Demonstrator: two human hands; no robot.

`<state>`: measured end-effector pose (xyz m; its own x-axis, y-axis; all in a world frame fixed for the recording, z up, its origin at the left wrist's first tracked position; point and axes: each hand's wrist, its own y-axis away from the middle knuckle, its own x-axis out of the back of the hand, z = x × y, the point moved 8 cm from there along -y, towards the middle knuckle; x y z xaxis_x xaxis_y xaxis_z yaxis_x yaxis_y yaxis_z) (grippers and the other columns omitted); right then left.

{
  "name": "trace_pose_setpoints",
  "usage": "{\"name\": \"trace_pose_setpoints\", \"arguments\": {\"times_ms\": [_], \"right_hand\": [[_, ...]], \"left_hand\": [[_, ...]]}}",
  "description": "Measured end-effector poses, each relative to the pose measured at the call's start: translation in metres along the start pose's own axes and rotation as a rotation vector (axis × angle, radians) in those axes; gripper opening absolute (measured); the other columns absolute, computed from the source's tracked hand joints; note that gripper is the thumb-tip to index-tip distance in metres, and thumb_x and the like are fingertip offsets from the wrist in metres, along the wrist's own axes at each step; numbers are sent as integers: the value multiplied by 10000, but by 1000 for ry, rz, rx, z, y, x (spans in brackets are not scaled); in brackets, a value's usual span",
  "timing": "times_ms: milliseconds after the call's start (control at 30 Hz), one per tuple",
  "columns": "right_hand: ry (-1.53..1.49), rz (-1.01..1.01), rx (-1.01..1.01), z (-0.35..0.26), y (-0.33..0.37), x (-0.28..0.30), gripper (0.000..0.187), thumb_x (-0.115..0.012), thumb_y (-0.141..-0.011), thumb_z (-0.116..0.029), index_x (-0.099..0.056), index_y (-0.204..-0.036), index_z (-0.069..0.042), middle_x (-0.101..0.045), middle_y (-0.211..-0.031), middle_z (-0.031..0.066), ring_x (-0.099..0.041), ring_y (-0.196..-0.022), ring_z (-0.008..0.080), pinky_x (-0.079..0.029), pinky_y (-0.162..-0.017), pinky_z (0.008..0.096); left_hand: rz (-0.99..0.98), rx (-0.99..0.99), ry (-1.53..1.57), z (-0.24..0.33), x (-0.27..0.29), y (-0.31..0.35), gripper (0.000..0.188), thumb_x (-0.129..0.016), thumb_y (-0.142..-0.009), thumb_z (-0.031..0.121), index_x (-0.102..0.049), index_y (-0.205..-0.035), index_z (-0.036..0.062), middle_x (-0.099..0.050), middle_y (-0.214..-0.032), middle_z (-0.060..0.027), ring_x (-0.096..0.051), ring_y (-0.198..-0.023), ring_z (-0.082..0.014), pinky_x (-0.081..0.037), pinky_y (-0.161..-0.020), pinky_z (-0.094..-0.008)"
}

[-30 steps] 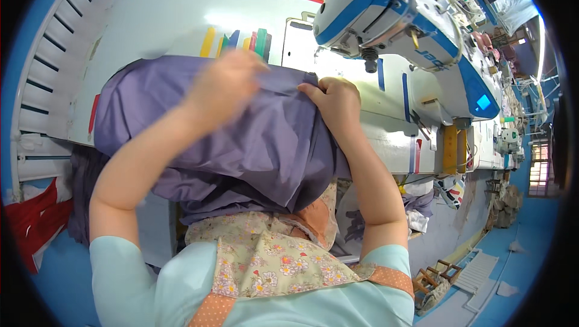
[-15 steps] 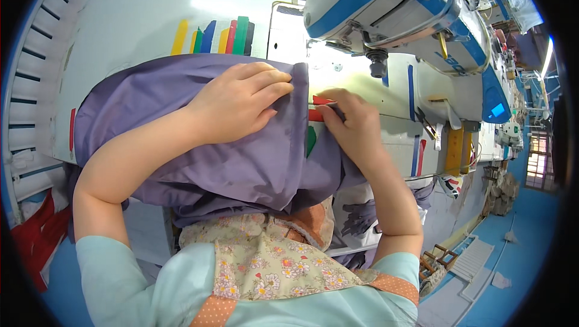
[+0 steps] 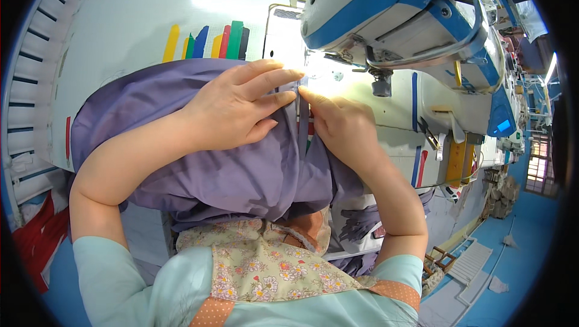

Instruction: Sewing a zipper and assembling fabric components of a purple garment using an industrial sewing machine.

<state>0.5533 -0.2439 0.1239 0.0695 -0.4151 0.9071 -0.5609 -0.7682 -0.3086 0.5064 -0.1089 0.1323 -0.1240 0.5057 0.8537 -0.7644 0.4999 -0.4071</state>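
A large piece of purple fabric (image 3: 235, 173) lies over the near edge of the machine table and hangs down toward my lap. Flat on top of it, my left hand (image 3: 235, 107) has its fingers stretched toward the right edge, pressing near a narrow folded strip. My right hand (image 3: 347, 125) grips the fabric's folded edge between curled fingers, its index fingertip almost touching the left fingertips. Just beyond both hands is the brightly lit plate of a white and blue sewing machine (image 3: 374, 16). The needle area is mostly hidden behind the machine head.
Coloured tape strips (image 3: 224, 42) stick to the table past the fabric. Snips (image 3: 429, 134) lie at the right, beside a yellow block (image 3: 456, 159). A slatted white panel (image 3: 27, 79) borders the left side. Red cloth (image 3: 39, 236) sits low at the left.
My right hand has moved up and left to the fabric edge, beside my left fingertips. The edge now covers more of the red and green tape under it. My left hand shifted slightly.
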Motion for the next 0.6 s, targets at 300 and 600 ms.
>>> {"name": "trace_pose_setpoints", "arguments": {"times_ms": [300,600], "right_hand": [[16,-39,-71,7,-16,-1,366,-639,-806,-73,-687,-1162,-143,-665,-793,117,-642,-700,314,-507,-639,418],[79,-157,-223,28,-20,-7,291,-635,-853,-100,-706,-1130,-150,-659,-753,101,-641,-685,261,-497,-648,376]], "left_hand": [[-132,13,0,-20,-11,-7,590,-709,-750,162,-538,-1313,116,-519,-1381,-58,-484,-1274,-239,-386,-1064,-409],[-133,-38,5,-28,-12,-13,522,-709,-762,152,-580,-1268,145,-517,-1372,-67,-472,-1281,-263,-381,-1069,-414]]}}
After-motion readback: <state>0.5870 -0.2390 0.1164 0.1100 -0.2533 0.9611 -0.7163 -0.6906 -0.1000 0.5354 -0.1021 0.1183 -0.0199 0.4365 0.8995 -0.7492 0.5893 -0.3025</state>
